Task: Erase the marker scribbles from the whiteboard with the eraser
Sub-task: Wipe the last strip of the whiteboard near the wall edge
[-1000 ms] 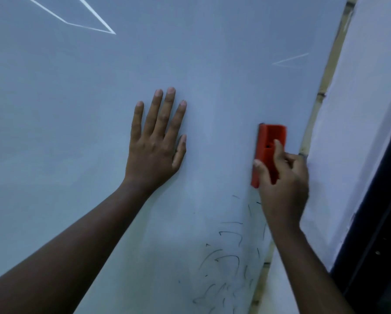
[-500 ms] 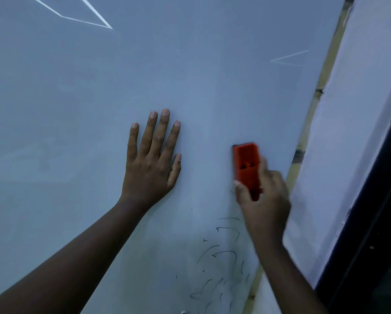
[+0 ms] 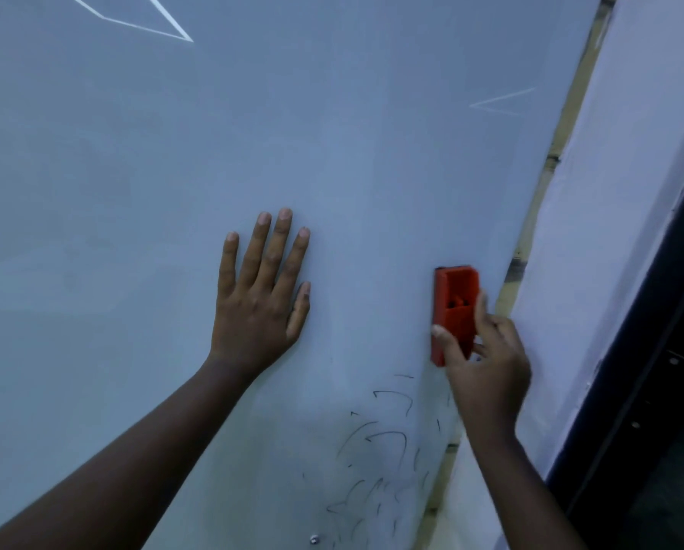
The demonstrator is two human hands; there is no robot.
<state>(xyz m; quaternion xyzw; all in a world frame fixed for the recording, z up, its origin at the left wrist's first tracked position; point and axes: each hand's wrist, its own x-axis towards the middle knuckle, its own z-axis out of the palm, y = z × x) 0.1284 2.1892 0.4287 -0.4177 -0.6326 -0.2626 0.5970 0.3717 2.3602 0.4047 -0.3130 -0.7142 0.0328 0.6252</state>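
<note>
Left hand: the left hand (image 3: 259, 307) lies flat on the whiteboard (image 3: 134, 192), palm against it, fingers straight and a little spread, pointing up the board. Its grip is wide open and holds nothing; the forearm runs down to the lower left corner.

Right hand: the right hand (image 3: 487, 363) has its grip closed round the lower half of the eraser (image 3: 453, 307), thumb on the eraser's left edge, fingers wrapped over the right side, one fingertip reaching up along the right wall.

Eraser: red plastic, oblong, standing upright against the board with its hollow back facing us. It sits near the board's right edge, well to the right of the left hand and just above the scribbles. Whether its pad is pressed fully to the surface, I cannot tell.

Scribbles: the scribbles (image 3: 380, 450) are thin dark curved strokes, scattered below the eraser and running down to the bottom of the view. The right wrist crosses in front of their right side.

Board: pale blue-grey in this dim light, with thin white line reflections at the top left and upper right. A small shiny dot shows at the bottom edge, near the lowest strokes.

Right of the board: a tan frame strip (image 3: 546, 184) runs along the edge, then a pale wall (image 3: 618, 192), then a dark panel (image 3: 669, 391) at the far right.
</note>
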